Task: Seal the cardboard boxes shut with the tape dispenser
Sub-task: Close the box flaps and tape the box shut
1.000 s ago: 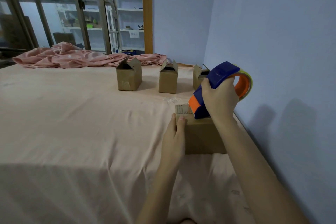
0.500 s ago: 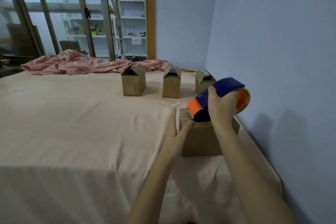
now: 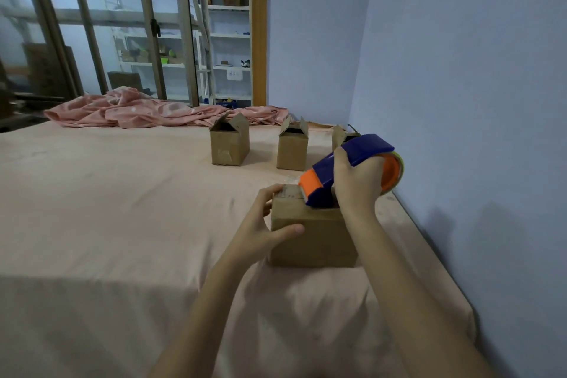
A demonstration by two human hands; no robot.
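A closed cardboard box (image 3: 313, 236) sits on the pink sheet close in front of me. My left hand (image 3: 260, 228) grips its left side, thumb on the front face and fingers over the top left edge. My right hand (image 3: 357, 186) holds a blue and orange tape dispenser (image 3: 325, 176), whose orange nose rests on the box's top. Three more boxes stand farther back with their flaps up: one on the left (image 3: 229, 144), one in the middle (image 3: 292, 149), and one on the right (image 3: 341, 136) partly hidden behind the dispenser.
The pink sheet (image 3: 107, 209) covers a wide flat surface that ends at the blue wall (image 3: 475, 101) on the right. A crumpled pink cloth (image 3: 147, 110) lies along the far edge. Glass doors and shelves stand beyond.
My left hand has shifted from lying flat against the box's left side to gripping it, thumb now on the front. The dispenser's nose has come down onto the box top. My view moved back and up.
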